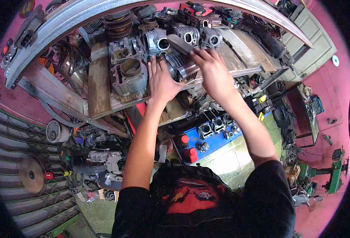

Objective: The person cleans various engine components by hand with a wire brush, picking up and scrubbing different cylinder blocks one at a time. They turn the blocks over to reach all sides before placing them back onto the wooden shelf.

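Grasping finned cylinder (175,62) in our left hand (164,84), long axis crosswise, sleeve (188,70) pointing right; we grip grey bar (179,43) in right hand (215,73).

Pink wall (330,90) R; pale door (307,37) upr R; ribbed shutter (4,166) L; tiled flr (231,162).

On the shelf (99,87), a cylinder block (133,82) sits near the front edge, toward the left end; right of it, near that edge, lies a finned cylinder (174,60). Stacked discs (118,27) stand toward the back-left corner, behind the block.
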Motion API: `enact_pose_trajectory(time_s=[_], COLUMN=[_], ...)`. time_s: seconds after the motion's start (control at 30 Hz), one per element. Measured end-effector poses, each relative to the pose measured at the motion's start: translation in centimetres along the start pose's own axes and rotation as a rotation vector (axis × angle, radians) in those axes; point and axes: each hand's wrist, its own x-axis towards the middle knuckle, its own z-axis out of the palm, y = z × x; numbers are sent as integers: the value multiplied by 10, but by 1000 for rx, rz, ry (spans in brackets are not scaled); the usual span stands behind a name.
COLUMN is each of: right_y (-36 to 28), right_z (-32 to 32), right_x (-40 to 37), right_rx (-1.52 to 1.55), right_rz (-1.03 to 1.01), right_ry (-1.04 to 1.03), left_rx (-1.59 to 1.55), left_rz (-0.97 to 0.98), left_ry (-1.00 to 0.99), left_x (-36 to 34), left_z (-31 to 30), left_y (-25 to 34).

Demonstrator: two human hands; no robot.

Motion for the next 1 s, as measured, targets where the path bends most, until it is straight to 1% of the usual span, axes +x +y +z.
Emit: enact_pose_trajectory(time_s=[0.1,0.13,0.2,0.3,0.37,0.4,0.5,0.57,0.63,0.73,0.83,0.9,0.97,1.0], right_y=[-8,-13,-19,-7,6,7,5,2,-11,-29,-29,-22,-24,-26], right_z=[-39,-42,-45,-24,3,8,4,-10,-34,-47,-36,-11,2,4], right_x=[-45,-55,-66,-29,3,16,8,-26,-60,-100,-74,-41,-18,-21], right_rx=[-34,-33,-130,-50,44,-3,16,10,22,-7,26,7,28,-13], right_rz=[27,25,54,76,73,60,17,-7,57,82,98,84,124,83], right_ry=[-58,-62,-85,-31,1,-17,-1,13,-41,-97,-53,23,-8,39], left_rx=[5,-1,-5,-24,14,5,2,3,-15,-25,-33,-38,-21,-27], left_rz=[-26,-22,-20,-9,-14,-8,-22,-26,-28,-41,-14,2,-21,-22], left_ry=[-4,-9,-10,-15,-25,-20,-23,-10,14,6,25,33,22,13], left_x=[0,-1,-1,1,0,0,0,0,-1,-1,-3,-3,-1,-1], left_z=[1,1,2,3,4,4,4,3,4,3,5,6,6,5], left_y=[0,0,-2,-3,-3,-4,-3,-1,-1,1,-1,-2,-1,-2])
